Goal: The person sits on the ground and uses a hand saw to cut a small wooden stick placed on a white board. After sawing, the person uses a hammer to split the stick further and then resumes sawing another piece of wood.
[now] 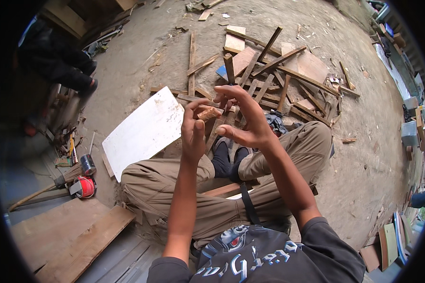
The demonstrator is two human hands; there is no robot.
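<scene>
A board (144,131) lies on the ground left of the person's knees, with a heap of wood scraps (274,75) beyond the feet (a tape measure (84,187) sits farther left).

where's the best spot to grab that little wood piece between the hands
Probably the right end of the wood piece. It lies roughly level, its left end pinched in the left hand, the right end poking out bare. The right hand sits open beside it, so its thumb and forefinger could close on that end from the right.
</scene>
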